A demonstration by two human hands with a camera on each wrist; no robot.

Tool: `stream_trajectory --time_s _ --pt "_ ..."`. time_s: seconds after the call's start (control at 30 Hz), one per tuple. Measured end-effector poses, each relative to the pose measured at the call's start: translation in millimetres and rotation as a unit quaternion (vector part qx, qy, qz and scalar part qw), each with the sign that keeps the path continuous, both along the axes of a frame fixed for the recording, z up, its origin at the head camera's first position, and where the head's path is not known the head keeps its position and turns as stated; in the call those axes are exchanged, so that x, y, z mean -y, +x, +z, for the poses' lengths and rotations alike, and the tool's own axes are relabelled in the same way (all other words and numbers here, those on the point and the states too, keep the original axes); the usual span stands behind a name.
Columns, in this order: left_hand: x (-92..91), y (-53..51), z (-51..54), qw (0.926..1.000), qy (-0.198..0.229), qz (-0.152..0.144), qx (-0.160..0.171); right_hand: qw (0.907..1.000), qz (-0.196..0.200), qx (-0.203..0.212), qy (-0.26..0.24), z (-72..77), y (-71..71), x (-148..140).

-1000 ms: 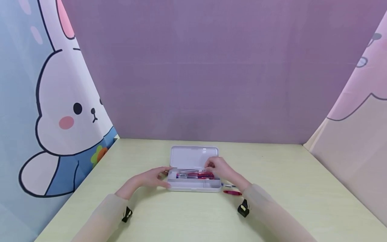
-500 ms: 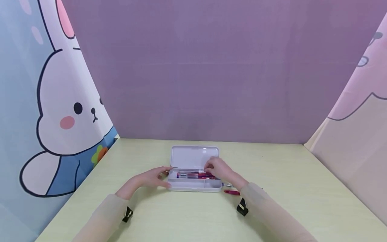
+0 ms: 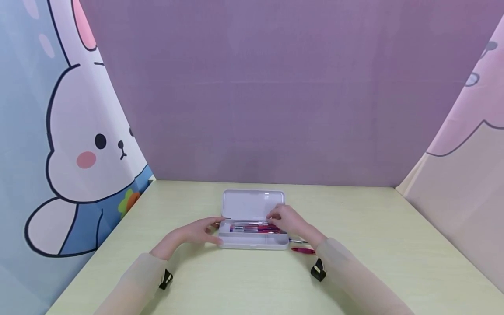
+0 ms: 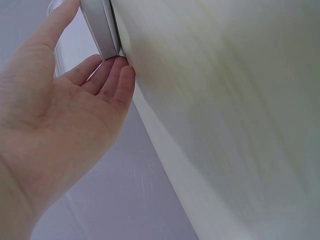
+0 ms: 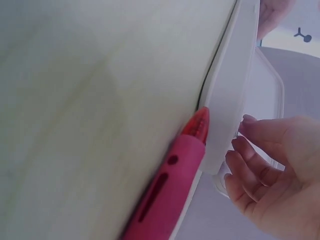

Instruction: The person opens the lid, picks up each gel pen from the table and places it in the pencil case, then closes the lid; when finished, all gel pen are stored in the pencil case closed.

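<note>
A white pencil case (image 3: 253, 246) lies open on the table, its lid (image 3: 252, 204) tipped back. Pens (image 3: 252, 228), some red and some clear, lie lengthwise in its rear compartment. My left hand (image 3: 197, 231) holds the case's left end, thumb at the front corner and fingers at the back; the left wrist view shows these fingers curled against the case (image 4: 102, 35). Over the rear right of the case, my right hand (image 3: 289, 218) pinches the end of a pen between thumb and fingers, fingertips partly behind the case wall in the right wrist view.
A pink-red pen (image 3: 303, 250) lies on the table (image 3: 236, 284) right of the case, beneath my right forearm. Just behind it lies a slim clear pen (image 3: 297, 241), partly under the wrist. A purple backdrop (image 3: 252, 109) rises behind the table.
The clear pen near my right fingers has settled lower among the other pens. My right hand has barely shifted, and my left hand stays on the case's end.
</note>
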State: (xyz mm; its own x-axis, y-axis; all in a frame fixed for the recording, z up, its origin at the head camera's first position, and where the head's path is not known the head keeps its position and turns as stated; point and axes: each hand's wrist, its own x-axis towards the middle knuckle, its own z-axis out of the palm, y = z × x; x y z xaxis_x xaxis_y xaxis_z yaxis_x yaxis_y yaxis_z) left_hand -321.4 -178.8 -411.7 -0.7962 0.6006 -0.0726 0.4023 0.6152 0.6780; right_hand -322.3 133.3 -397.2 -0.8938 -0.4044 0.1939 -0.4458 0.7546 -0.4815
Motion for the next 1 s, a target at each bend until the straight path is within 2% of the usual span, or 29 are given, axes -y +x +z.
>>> stream_trajectory --time_s 0.3,0.53,0.87,1.0 --pt "1.0 -0.5 -1.8 1.0000 0.005 -0.001 0.005 0.9993 0.016 -0.029 -0.015 3.5 3.7 -8" --pt "1.3 0.6 -1.0 1.0000 0.004 -0.004 0.004 0.9955 0.049 -0.075 -0.029 7.5 6.2 -23" --pt "1.5 0.6 -0.1 0.9999 0.003 -0.010 -0.002 0.9964 0.053 -0.041 -0.052 10.9 14.7 -40" --pt "0.9 0.8 0.0 0.9999 0.006 -0.003 0.007 0.9955 0.057 -0.040 -0.065 11.8 18.6 -48"
